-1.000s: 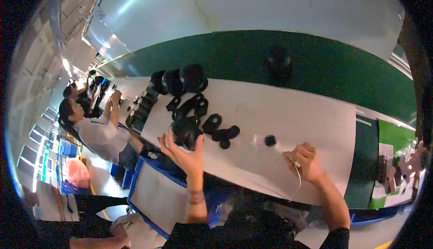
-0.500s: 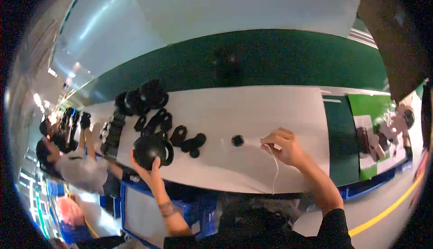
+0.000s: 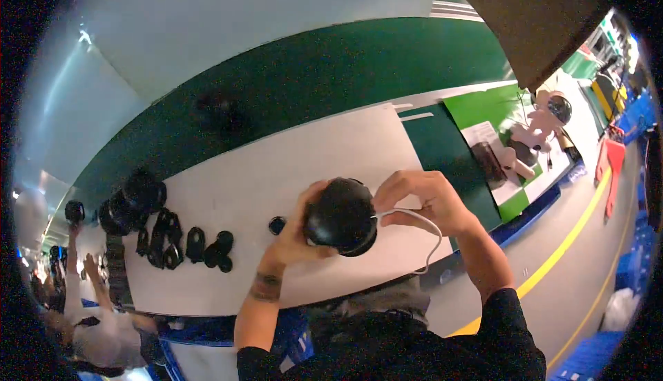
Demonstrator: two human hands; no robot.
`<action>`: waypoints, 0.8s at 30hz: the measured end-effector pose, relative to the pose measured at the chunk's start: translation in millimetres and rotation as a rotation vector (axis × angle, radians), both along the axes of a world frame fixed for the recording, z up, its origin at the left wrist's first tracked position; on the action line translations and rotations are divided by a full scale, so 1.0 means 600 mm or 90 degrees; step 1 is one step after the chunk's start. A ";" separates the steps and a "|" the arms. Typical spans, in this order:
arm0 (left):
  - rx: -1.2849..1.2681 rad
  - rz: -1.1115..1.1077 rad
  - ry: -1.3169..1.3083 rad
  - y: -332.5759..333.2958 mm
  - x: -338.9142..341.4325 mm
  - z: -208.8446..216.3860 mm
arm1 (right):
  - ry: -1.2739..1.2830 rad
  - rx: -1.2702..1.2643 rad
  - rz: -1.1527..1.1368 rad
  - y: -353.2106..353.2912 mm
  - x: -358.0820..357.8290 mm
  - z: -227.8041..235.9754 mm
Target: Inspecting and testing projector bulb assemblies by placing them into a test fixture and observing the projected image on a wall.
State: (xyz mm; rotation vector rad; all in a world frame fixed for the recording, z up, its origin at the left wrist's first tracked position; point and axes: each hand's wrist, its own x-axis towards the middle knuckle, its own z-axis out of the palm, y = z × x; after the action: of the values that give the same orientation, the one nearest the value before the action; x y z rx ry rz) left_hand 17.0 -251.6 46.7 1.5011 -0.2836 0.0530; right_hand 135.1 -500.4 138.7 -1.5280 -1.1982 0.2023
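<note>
Head view: the left hand (image 3: 298,232) cups a black dome (image 3: 342,216) above the white table (image 3: 276,174); right hand (image 3: 421,201), just beside it, pinches a white cable (image 3: 428,232) (looping rightward) at the dome's edge.

Glossy black dome (image 3: 341,216) and thin white cord (image 3: 423,232) in the grip; white tabletop (image 3: 276,174) beneath, dark green floor (image 3: 311,84) beyond.

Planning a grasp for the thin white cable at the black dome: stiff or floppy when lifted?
Probably floppy: the white cable droops in a loose loop below the right hand. Likely light, since a fingertip pinch carries it. It may swing or snag near the black dome, which the left hand cradles.
</note>
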 end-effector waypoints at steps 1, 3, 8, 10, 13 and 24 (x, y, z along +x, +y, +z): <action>-0.006 -0.006 0.000 0.002 0.005 -0.003 | -0.020 -0.013 -0.002 0.000 0.000 0.002; -0.049 -0.057 0.024 0.008 0.010 -0.009 | -0.039 -0.034 -0.006 0.007 -0.001 0.001; -0.085 -0.117 0.003 0.011 0.008 -0.005 | -0.093 -0.057 0.020 0.023 -0.017 0.006; -0.041 -0.121 -0.050 0.015 0.004 -0.016 | -0.132 -0.053 0.027 0.025 -0.028 0.007; -0.056 -0.129 -0.035 0.018 -0.016 -0.007 | -0.176 -0.073 0.011 0.026 -0.048 0.008; -0.041 -0.056 0.001 0.017 -0.055 -0.012 | -0.367 -0.090 -0.078 0.024 -0.113 -0.015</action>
State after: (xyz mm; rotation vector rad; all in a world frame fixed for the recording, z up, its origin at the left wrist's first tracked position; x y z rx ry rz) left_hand -15.8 -241.1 39.8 1.4224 -0.3433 -0.0102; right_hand 67.4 -486.1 129.9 -1.8459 -1.5513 -0.2595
